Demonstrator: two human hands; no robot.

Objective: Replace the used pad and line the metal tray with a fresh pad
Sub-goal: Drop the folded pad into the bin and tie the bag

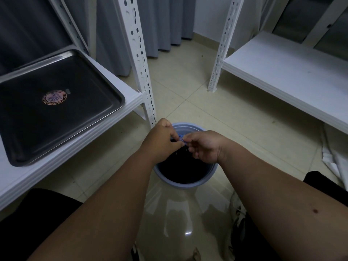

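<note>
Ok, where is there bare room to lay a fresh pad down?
The white shelf board on the right is bare. The dark metal tray is unlined, holding only a round sticker. Left hand and right hand crowd the blue bin.

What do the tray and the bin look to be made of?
Tray: likely stainless steel, with a brushed sheen, reflective raised rim and a round sticker at centre. Bin: probably plastic, with a smooth, matte, pale blue rim; its dark inside may be a liner, unclear.
</note>
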